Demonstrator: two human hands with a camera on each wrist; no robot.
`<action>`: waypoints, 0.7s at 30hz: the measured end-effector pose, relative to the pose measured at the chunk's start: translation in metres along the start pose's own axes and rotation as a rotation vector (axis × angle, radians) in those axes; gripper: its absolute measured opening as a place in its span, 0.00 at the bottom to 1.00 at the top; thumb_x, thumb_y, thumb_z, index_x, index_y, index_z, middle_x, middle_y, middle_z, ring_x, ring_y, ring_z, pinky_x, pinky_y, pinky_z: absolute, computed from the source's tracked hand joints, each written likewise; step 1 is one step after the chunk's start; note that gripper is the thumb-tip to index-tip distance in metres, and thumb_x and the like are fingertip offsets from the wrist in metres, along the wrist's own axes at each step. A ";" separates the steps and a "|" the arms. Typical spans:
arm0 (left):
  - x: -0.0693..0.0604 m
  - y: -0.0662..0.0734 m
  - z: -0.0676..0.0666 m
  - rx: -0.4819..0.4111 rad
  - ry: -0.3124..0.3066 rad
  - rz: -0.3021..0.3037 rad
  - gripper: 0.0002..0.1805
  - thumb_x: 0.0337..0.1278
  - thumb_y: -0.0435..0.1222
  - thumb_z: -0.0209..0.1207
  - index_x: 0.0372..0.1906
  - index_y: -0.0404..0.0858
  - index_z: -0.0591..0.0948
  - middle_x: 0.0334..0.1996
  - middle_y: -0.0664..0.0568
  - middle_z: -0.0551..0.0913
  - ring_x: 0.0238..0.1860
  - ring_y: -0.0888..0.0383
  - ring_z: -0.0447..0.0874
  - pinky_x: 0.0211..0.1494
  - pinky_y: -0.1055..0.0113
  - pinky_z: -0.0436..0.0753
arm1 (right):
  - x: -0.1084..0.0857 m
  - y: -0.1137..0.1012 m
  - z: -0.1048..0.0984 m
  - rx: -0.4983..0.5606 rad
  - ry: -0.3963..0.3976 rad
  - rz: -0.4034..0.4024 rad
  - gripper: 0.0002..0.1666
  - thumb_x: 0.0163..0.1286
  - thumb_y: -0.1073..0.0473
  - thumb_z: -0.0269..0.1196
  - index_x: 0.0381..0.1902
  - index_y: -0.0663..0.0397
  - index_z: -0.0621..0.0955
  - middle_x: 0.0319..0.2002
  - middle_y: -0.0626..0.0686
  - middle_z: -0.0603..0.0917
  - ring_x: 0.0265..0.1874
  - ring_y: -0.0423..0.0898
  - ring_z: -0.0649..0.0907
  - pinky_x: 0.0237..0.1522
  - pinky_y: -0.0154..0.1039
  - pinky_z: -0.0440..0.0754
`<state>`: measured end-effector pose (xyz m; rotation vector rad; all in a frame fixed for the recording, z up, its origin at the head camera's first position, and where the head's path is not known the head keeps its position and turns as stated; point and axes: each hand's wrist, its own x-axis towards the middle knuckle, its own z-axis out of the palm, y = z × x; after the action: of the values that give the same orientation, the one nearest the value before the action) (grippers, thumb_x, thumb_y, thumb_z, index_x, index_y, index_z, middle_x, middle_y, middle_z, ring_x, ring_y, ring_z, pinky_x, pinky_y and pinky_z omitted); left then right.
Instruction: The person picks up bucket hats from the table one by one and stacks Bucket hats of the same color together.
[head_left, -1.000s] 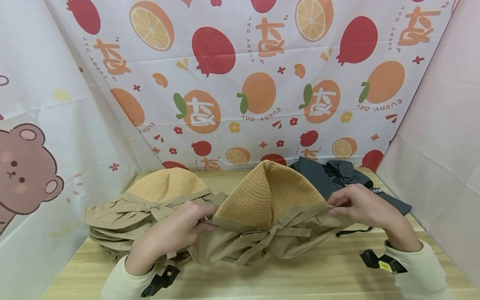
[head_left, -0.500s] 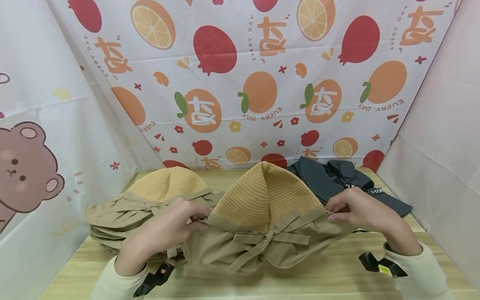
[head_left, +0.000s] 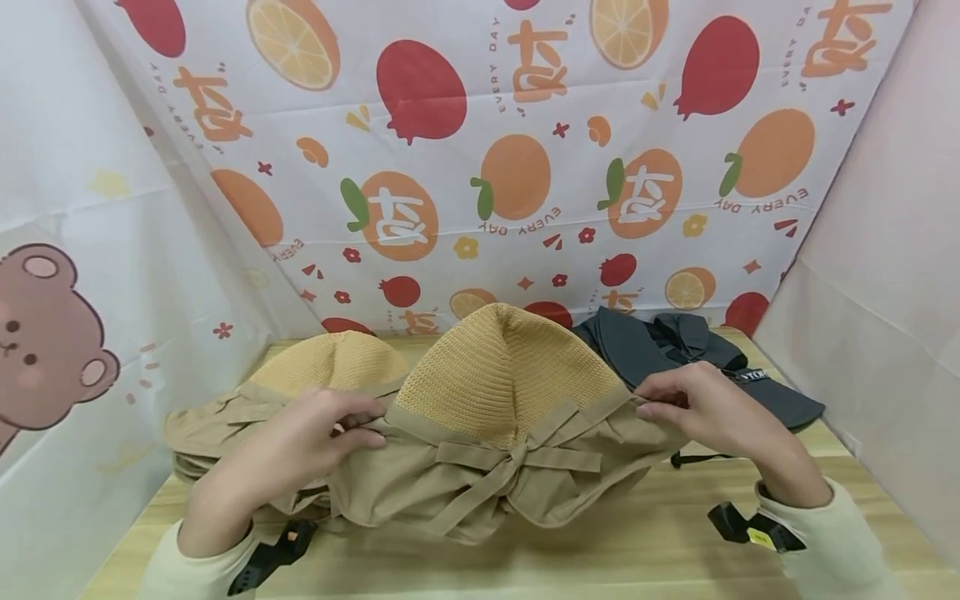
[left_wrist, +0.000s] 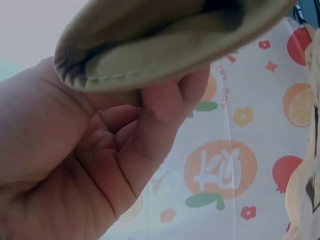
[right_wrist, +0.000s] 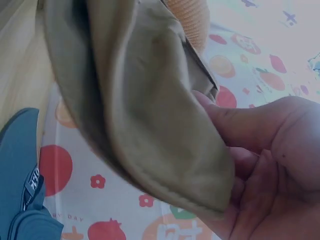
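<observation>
Between both hands hangs a sun hat (head_left: 517, 375) with a yellow woven crown, a khaki cloth brim (right_wrist: 160, 110) and a cloth bow (head_left: 517, 454) at its front. My left hand (head_left: 300, 442) pinches the hat near the base of the crown on the left side. On the opposite side my right hand (head_left: 712, 408) pinches it between thumb and fingers. In the left wrist view a fold of the brim (left_wrist: 165, 55) lies over the fingers and hides their tips. The hat is held up above the table, crown upward.
Behind the left forearm stands a stack of similar khaki hats (head_left: 202, 425), topped by a yellow woven crown (head_left: 322, 362). A dark blue-grey hat (head_left: 637, 350) lies at the back right on the wooden table (head_left: 645, 550). Printed cloth (head_left: 465, 192) closes off the back.
The held hat has moved left, away from the dark hat, and now covers more of the stack. My left hand has shifted left with it; the right hand has moved slightly left.
</observation>
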<state>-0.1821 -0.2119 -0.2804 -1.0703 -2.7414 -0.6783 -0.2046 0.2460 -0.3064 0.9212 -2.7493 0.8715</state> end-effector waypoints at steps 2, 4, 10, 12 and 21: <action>-0.002 -0.003 -0.002 0.013 0.002 0.015 0.11 0.59 0.31 0.70 0.31 0.50 0.81 0.24 0.67 0.77 0.26 0.74 0.69 0.28 0.74 0.73 | 0.004 -0.002 0.002 -0.002 0.036 -0.016 0.07 0.70 0.64 0.68 0.40 0.47 0.89 0.25 0.37 0.83 0.21 0.29 0.73 0.24 0.30 0.74; -0.003 -0.006 -0.004 0.021 -0.012 0.028 0.11 0.59 0.30 0.70 0.32 0.50 0.82 0.24 0.67 0.78 0.27 0.74 0.70 0.28 0.74 0.73 | 0.008 -0.003 0.004 -0.008 0.069 -0.036 0.07 0.70 0.65 0.67 0.40 0.47 0.89 0.24 0.37 0.81 0.20 0.29 0.71 0.24 0.31 0.73; -0.003 -0.018 -0.019 0.066 -0.080 0.006 0.13 0.61 0.28 0.67 0.31 0.50 0.79 0.26 0.66 0.77 0.29 0.73 0.71 0.30 0.73 0.74 | 0.025 -0.010 0.013 -0.051 0.140 -0.069 0.09 0.69 0.68 0.68 0.39 0.50 0.90 0.28 0.42 0.85 0.22 0.31 0.73 0.26 0.31 0.74; -0.005 -0.024 -0.025 0.119 -0.049 0.017 0.16 0.57 0.26 0.68 0.29 0.50 0.78 0.26 0.67 0.77 0.29 0.73 0.71 0.30 0.73 0.74 | 0.031 -0.014 0.016 -0.070 0.161 -0.085 0.09 0.69 0.68 0.68 0.39 0.50 0.90 0.28 0.43 0.85 0.22 0.31 0.73 0.26 0.30 0.74; -0.016 -0.044 -0.052 0.253 -0.002 -0.111 0.17 0.55 0.21 0.64 0.29 0.48 0.80 0.29 0.61 0.84 0.27 0.68 0.72 0.27 0.71 0.73 | 0.072 -0.040 0.028 -0.134 0.173 -0.182 0.06 0.73 0.65 0.65 0.38 0.50 0.89 0.31 0.47 0.89 0.23 0.34 0.75 0.30 0.32 0.74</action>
<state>-0.2021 -0.2741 -0.2541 -0.8696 -2.8086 -0.3287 -0.2373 0.1678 -0.2900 1.0006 -2.4971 0.6915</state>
